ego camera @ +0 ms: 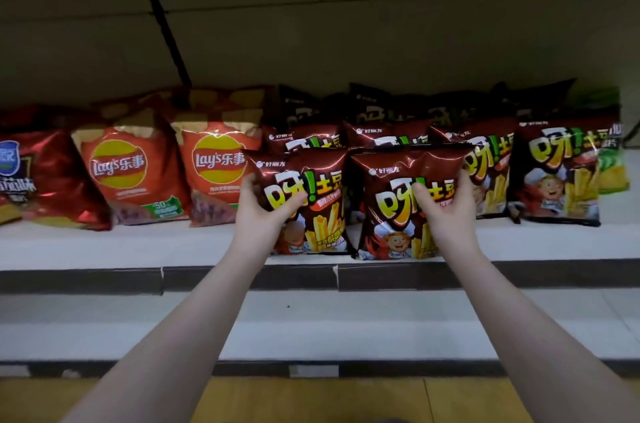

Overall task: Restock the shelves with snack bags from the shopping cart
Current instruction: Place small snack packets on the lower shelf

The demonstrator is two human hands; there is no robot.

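Yellow wood floor [311, 398] lies nearest; beyond it runs a white lower shelf [311, 329] with a dark front strip; two bare forearms reach over it to the shelf [104, 246] above. The left hand [258, 211] grips the left bag [325, 215] by its left edge, thumb across the front; the right hand [446, 208] grips the right bag [384, 211] by its right edge the same way (each pack is dark brown, printed with fries and a cartoon cook). Both stand upright at the shelf's front lip, just beside each other; behind them more brown bags [561, 173] stand in rows; to the left sit two orange Lay's bags [131, 173], then a red bag [52, 180]; a green bag [613, 166] shows far right.
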